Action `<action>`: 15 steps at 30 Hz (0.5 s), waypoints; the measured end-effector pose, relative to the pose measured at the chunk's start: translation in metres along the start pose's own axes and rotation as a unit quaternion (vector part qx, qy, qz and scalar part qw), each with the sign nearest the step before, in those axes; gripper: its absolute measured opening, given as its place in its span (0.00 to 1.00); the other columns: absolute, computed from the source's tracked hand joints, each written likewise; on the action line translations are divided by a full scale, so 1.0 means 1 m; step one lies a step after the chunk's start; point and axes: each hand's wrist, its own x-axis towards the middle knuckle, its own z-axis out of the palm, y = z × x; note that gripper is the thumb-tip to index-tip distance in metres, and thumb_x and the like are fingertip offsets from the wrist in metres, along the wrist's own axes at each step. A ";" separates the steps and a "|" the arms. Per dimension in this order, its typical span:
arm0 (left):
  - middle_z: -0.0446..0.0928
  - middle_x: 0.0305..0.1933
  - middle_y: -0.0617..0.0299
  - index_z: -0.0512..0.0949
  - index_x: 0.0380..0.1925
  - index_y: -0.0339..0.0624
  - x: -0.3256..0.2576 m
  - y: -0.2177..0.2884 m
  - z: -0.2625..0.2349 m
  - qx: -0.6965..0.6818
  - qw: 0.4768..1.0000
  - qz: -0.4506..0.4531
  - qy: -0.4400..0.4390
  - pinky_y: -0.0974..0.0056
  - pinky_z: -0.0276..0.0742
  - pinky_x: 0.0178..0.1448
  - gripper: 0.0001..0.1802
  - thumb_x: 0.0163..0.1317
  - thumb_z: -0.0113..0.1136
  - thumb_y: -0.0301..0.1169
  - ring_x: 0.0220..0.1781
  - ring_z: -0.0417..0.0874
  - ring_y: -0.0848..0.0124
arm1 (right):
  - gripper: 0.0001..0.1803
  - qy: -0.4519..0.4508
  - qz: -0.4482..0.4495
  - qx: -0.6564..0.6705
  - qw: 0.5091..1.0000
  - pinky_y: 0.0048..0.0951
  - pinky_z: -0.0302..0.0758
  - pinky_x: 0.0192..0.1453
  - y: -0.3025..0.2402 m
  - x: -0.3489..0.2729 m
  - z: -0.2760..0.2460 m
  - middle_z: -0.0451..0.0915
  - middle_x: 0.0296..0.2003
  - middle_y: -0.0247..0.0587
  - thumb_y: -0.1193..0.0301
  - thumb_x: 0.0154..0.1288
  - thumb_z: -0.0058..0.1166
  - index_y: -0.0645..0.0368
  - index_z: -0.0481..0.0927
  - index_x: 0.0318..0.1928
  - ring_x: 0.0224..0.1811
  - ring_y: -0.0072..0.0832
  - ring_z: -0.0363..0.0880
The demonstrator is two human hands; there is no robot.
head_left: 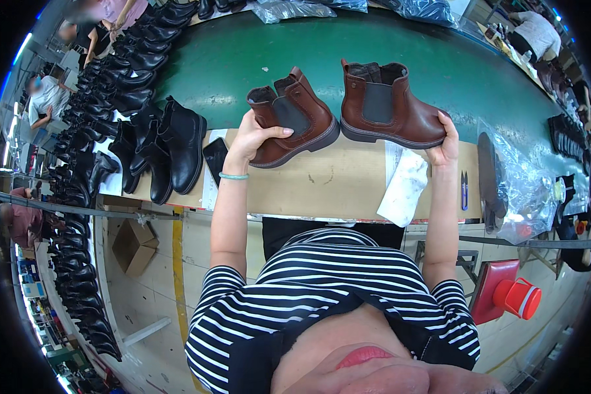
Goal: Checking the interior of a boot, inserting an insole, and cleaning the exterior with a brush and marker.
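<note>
I have two brown leather ankle boots with dark elastic side panels up in the middle of the frame, one per hand, held side by side over the pale tabletop [322, 187]. My left hand [253, 141] wraps the tilted left boot [294, 117], thumb laid across its side and fingers curled under the sole. My right hand [446, 146] props the level right boot [387, 105] from below at the toe end, fingers pressed to the sole.

I judge this the comparing step: the pair is being checked one boot against the other. The next move, as I read it, calls for turning each boot without loosening either hold.

Counted: two brown boots; one white cloth [406, 187] on the tabletop at centre right; one small pair of blue snips [464, 190] beside it; one red stool [505, 292] at lower right. Black boots [171, 141] stand in rows along the left edge, too many and too overlapped to count.
</note>
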 end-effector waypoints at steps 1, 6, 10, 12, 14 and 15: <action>0.82 0.47 0.57 0.76 0.49 0.35 0.000 -0.001 0.000 0.003 1.000 0.003 0.000 0.61 0.78 0.57 0.27 0.46 0.72 0.16 0.48 0.83 0.67 | 0.16 0.008 -0.004 -0.002 1.000 0.44 0.75 0.64 0.000 0.000 -0.001 0.80 0.52 0.49 0.70 0.66 0.56 0.65 0.75 0.51 0.55 0.39 0.79; 0.82 0.47 0.57 0.76 0.50 0.35 0.001 -0.001 0.000 0.007 1.000 -0.010 -0.002 0.61 0.78 0.57 0.27 0.46 0.72 0.16 0.49 0.83 0.67 | 0.16 0.001 -0.009 0.002 1.000 0.44 0.75 0.64 -0.002 0.003 -0.007 0.80 0.51 0.49 0.70 0.66 0.56 0.65 0.76 0.51 0.55 0.39 0.79; 0.82 0.48 0.57 0.76 0.50 0.35 0.002 -0.002 0.000 0.002 1.000 -0.002 -0.004 0.62 0.78 0.57 0.28 0.46 0.72 0.16 0.49 0.83 0.67 | 0.16 -0.009 -0.010 0.000 1.000 0.44 0.75 0.64 -0.002 0.004 -0.008 0.80 0.51 0.48 0.70 0.66 0.56 0.66 0.76 0.51 0.55 0.39 0.79; 0.82 0.48 0.57 0.76 0.50 0.35 0.002 -0.002 0.000 0.004 1.000 -0.003 -0.004 0.62 0.78 0.57 0.27 0.46 0.71 0.16 0.49 0.83 0.67 | 0.16 -0.010 -0.006 0.002 1.000 0.44 0.75 0.64 -0.001 0.003 -0.006 0.80 0.51 0.49 0.70 0.66 0.56 0.66 0.76 0.51 0.54 0.39 0.79; 0.82 0.48 0.57 0.76 0.50 0.34 0.003 -0.002 0.000 0.007 1.000 -0.004 -0.004 0.62 0.78 0.57 0.27 0.46 0.71 0.16 0.49 0.83 0.67 | 0.16 -0.011 -0.003 0.004 1.000 0.44 0.75 0.64 -0.002 0.003 -0.006 0.80 0.51 0.49 0.70 0.66 0.56 0.66 0.76 0.51 0.54 0.39 0.79; 0.82 0.48 0.56 0.76 0.50 0.34 0.003 -0.002 0.001 0.007 1.000 -0.004 -0.003 0.62 0.78 0.57 0.27 0.46 0.71 0.16 0.49 0.83 0.67 | 0.16 -0.015 -0.001 0.008 1.000 0.44 0.75 0.64 -0.002 0.004 -0.007 0.80 0.51 0.49 0.70 0.66 0.56 0.66 0.76 0.51 0.54 0.40 0.79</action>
